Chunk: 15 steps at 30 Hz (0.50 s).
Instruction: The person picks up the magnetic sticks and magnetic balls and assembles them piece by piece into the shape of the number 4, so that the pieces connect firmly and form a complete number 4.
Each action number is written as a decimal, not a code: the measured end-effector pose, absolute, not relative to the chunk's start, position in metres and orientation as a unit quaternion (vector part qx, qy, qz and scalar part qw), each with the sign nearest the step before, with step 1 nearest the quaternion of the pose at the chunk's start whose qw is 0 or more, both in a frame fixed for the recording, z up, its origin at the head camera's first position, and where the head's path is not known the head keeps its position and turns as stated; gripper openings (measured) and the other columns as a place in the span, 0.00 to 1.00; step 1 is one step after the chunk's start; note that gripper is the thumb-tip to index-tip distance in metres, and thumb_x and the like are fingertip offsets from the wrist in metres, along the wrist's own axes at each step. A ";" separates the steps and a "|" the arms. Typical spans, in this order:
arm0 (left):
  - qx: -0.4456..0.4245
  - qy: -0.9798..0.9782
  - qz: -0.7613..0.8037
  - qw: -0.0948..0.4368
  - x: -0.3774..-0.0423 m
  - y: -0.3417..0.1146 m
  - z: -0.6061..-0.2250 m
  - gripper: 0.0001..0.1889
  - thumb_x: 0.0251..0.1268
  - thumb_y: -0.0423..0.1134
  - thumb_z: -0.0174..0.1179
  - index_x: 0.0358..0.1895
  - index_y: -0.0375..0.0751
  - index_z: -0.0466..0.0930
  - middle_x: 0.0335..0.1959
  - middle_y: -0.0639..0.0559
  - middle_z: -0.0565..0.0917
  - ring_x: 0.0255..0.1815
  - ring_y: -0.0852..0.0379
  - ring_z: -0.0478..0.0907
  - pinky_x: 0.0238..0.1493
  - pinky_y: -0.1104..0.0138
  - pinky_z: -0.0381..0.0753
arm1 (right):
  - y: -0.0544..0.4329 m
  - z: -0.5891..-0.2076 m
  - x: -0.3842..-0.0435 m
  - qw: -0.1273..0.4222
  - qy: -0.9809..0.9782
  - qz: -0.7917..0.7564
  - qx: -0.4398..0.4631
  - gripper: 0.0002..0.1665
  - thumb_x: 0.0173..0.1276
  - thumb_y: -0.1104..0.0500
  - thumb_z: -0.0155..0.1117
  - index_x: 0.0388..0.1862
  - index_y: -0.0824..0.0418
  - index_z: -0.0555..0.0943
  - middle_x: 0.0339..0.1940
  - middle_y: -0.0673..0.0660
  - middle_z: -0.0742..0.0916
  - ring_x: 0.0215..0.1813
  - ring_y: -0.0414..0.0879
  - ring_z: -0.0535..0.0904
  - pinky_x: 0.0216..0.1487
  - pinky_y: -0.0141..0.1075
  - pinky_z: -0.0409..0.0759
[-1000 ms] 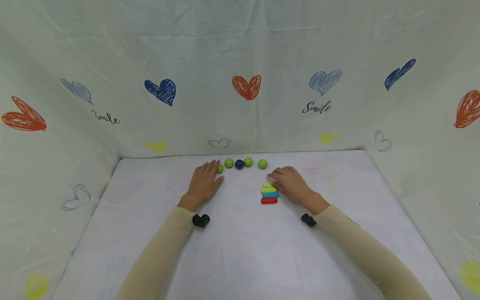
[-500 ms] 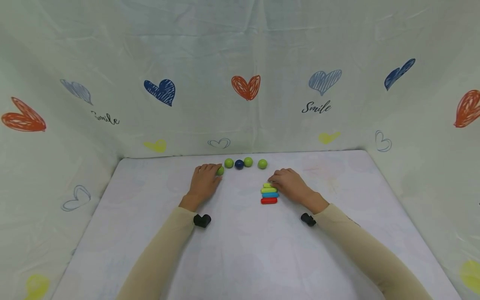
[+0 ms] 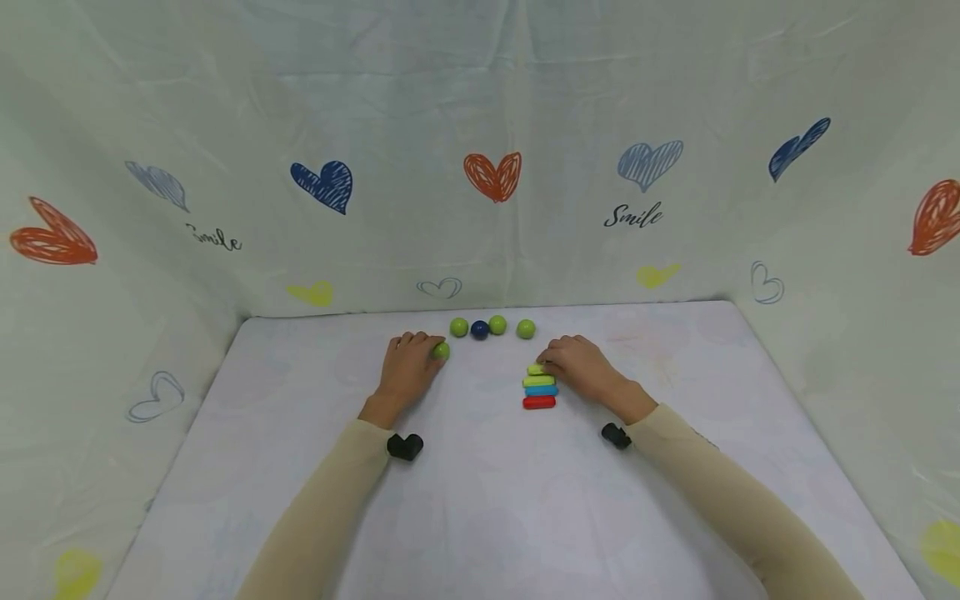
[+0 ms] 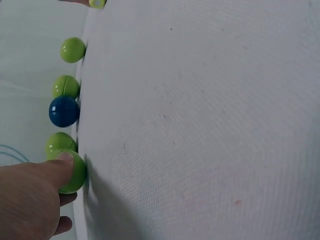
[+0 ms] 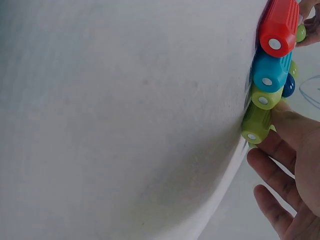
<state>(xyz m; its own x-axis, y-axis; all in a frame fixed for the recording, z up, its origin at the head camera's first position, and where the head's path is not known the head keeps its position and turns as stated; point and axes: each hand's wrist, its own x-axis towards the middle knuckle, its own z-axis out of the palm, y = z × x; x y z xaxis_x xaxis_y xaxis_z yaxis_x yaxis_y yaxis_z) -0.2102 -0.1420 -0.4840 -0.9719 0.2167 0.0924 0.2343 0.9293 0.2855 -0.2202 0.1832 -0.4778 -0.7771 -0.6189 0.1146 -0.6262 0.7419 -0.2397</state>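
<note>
My left hand (image 3: pixel 407 367) has its fingers closed narrowly round a glossy, bright green ball (image 3: pixel 441 351), thumb on the side facing me; I can't tell whether it touches the tabletop (image 3: pixel 480 508). My right hand (image 3: pixel 585 368) pinches a ribbed yellow-green rod (image 5: pixel 256 126) with a white round end, thumb on one side and index finger on the other, while my remaining fingers spread loosely beyond it. That rod is the farthest from me in a short row.

Crowding my right thumb is a second yellow-green rod (image 3: pixel 538 382), lying right alongside. Next toward me comes a ribbed blue rod (image 3: pixel 541 391), then a ribbed red rod (image 3: pixel 539 402), nearest of all.

Past my left fingers, along the back of the tabletop, sit a glossy green ball (image 3: pixel 459 327) just beside the one I hold, a dark blue ball (image 3: pixel 480 330), another green ball (image 3: pixel 497 324) close against the blue, and a last green ball (image 3: pixel 526 329) a little apart, out beyond the rods. Behind them hangs a pale sheet (image 3: pixel 570 92) printed with hearts and the word "Smile". A black wrist device (image 3: pixel 405 447) shows at my left beige sleeve (image 3: pixel 315 508).
</note>
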 end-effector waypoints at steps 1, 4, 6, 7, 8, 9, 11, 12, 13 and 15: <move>-0.114 -0.982 -0.148 0.030 -0.210 -0.142 -0.484 0.22 0.76 0.42 0.67 0.67 0.41 0.82 0.61 0.43 0.85 0.64 0.42 0.77 0.74 0.46 0.68 | 0.184 -0.478 -0.220 0.012 -0.933 0.133 0.334 0.10 0.71 0.64 0.73 0.50 0.63 0.91 0.44 0.55 0.91 0.50 0.52 0.86 0.59 0.50 0.82; -0.107 -0.983 -0.146 0.027 -0.209 -0.140 -0.484 0.22 0.75 0.42 0.68 0.67 0.41 0.82 0.60 0.43 0.85 0.64 0.43 0.77 0.74 0.47 0.68 | 0.185 -0.477 -0.221 0.006 -0.933 0.131 0.336 0.10 0.71 0.64 0.74 0.50 0.62 0.91 0.44 0.55 0.91 0.51 0.52 0.86 0.58 0.50 0.82; -0.103 -0.983 -0.147 0.026 -0.209 -0.139 -0.485 0.21 0.75 0.42 0.68 0.67 0.42 0.82 0.60 0.44 0.86 0.64 0.43 0.77 0.74 0.47 0.68 | 0.185 -0.477 -0.222 0.003 -0.933 0.128 0.337 0.11 0.71 0.64 0.74 0.50 0.62 0.91 0.44 0.55 0.91 0.51 0.52 0.86 0.58 0.49 0.82; -0.101 -0.984 -0.147 0.026 -0.209 -0.138 -0.485 0.21 0.75 0.42 0.68 0.67 0.42 0.82 0.60 0.44 0.86 0.63 0.43 0.78 0.74 0.47 0.68 | 0.185 -0.477 -0.222 0.002 -0.933 0.127 0.338 0.11 0.71 0.63 0.74 0.51 0.63 0.91 0.44 0.55 0.91 0.51 0.52 0.86 0.58 0.49 0.82; -0.100 -0.983 -0.149 0.025 -0.209 -0.138 -0.485 0.21 0.75 0.42 0.68 0.67 0.42 0.82 0.60 0.44 0.86 0.63 0.44 0.78 0.74 0.47 0.68 | 0.185 -0.477 -0.223 0.002 -0.933 0.125 0.338 0.11 0.71 0.63 0.74 0.51 0.63 0.90 0.44 0.55 0.91 0.51 0.52 0.86 0.58 0.49 0.82; -0.100 -0.983 -0.149 0.025 -0.208 -0.138 -0.485 0.21 0.75 0.42 0.68 0.67 0.42 0.83 0.60 0.44 0.86 0.63 0.44 0.78 0.74 0.47 0.68 | 0.185 -0.477 -0.223 0.002 -0.933 0.124 0.338 0.11 0.71 0.63 0.74 0.51 0.63 0.90 0.45 0.55 0.90 0.51 0.52 0.85 0.58 0.49 0.82; -0.102 -0.983 -0.151 0.026 -0.207 -0.137 -0.485 0.21 0.75 0.42 0.68 0.66 0.43 0.83 0.59 0.45 0.86 0.63 0.44 0.78 0.74 0.47 0.68 | 0.184 -0.477 -0.224 0.005 -0.933 0.121 0.339 0.11 0.71 0.63 0.74 0.51 0.63 0.90 0.45 0.56 0.90 0.51 0.52 0.85 0.57 0.49 0.82; -0.102 -0.983 -0.152 0.026 -0.207 -0.137 -0.485 0.21 0.75 0.42 0.68 0.66 0.43 0.83 0.59 0.45 0.86 0.63 0.44 0.78 0.74 0.47 0.68 | 0.183 -0.477 -0.224 0.009 -0.933 0.120 0.340 0.11 0.71 0.63 0.74 0.51 0.63 0.90 0.45 0.56 0.90 0.51 0.53 0.85 0.57 0.49 0.82; -0.104 -0.983 -0.152 0.026 -0.206 -0.137 -0.484 0.21 0.74 0.42 0.68 0.66 0.43 0.83 0.59 0.45 0.86 0.63 0.44 0.78 0.73 0.47 0.68 | 0.182 -0.478 -0.225 0.013 -0.932 0.120 0.341 0.11 0.71 0.63 0.74 0.51 0.62 0.90 0.45 0.55 0.90 0.51 0.52 0.85 0.57 0.49 0.82; -0.105 -0.982 -0.152 0.028 -0.204 -0.137 -0.484 0.21 0.74 0.42 0.69 0.66 0.43 0.83 0.58 0.45 0.87 0.62 0.44 0.78 0.73 0.47 0.69 | 0.179 -0.477 -0.224 0.023 -0.931 0.119 0.344 0.11 0.70 0.63 0.75 0.51 0.62 0.90 0.44 0.55 0.90 0.51 0.52 0.85 0.57 0.49 0.82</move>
